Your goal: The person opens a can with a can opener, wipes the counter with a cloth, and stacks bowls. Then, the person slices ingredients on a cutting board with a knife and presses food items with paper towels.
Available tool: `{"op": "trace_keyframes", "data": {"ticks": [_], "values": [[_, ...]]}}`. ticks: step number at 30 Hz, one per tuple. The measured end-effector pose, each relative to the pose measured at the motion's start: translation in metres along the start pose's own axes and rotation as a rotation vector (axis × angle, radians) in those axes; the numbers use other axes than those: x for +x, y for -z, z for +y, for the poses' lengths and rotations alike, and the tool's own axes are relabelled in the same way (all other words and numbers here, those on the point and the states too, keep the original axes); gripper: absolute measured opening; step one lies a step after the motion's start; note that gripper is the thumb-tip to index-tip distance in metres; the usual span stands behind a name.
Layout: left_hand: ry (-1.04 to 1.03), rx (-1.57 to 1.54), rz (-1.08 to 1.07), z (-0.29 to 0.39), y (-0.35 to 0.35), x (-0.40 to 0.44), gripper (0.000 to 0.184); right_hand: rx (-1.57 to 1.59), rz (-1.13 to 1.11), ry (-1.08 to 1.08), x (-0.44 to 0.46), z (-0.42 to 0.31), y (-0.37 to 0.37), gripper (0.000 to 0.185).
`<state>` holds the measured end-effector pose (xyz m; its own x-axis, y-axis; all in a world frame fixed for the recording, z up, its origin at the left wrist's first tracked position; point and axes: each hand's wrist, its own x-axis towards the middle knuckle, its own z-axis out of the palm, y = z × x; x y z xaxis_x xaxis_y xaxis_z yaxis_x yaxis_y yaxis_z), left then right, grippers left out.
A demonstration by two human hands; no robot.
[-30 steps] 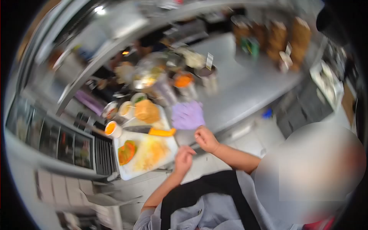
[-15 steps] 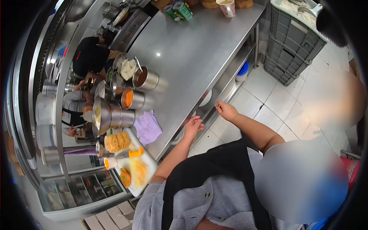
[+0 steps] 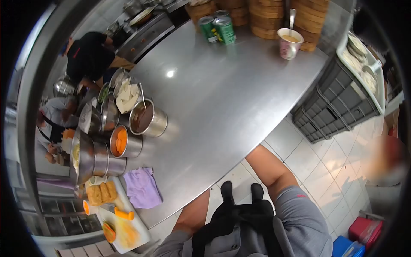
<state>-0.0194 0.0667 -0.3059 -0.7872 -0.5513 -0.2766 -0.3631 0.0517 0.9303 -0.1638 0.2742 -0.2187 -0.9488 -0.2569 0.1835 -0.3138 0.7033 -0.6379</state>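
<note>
Both my hands are hidden beneath the edge of the steel table; only my forearms show, reaching in under it. Nearest my left arm, on the tabletop, lie a folded purple cloth and a white cutting board. On the board are a block of golden-brown bread or fried pieces, an orange piece of food and orange stains. My right arm goes under the table's front edge farther right. What either hand touches cannot be seen.
Steel pots of brown sauce and orange slices line the table's left side. Green cans, bamboo steamers and a cup with a spoon stand at the back. Grey crates stand right. Two people work beyond the pots.
Both hands, visible before in front of the table, have gone under its edge. The view has shifted, bringing the steamers and my feet into sight.
</note>
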Motion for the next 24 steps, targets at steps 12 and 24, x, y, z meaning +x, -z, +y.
{"op": "trace_keyframes", "data": {"ticks": [12, 24], "values": [[-0.027, 0.116, -0.028, 0.003, 0.065, -0.028, 0.041, -0.143, -0.074, -0.076, 0.014, -0.005, -0.051, 0.041], [-0.012, 0.166, -0.059, 0.008, 0.087, -0.045, 0.042, -0.142, -0.059, -0.079, 0.012, -0.009, -0.05, 0.039]]}}
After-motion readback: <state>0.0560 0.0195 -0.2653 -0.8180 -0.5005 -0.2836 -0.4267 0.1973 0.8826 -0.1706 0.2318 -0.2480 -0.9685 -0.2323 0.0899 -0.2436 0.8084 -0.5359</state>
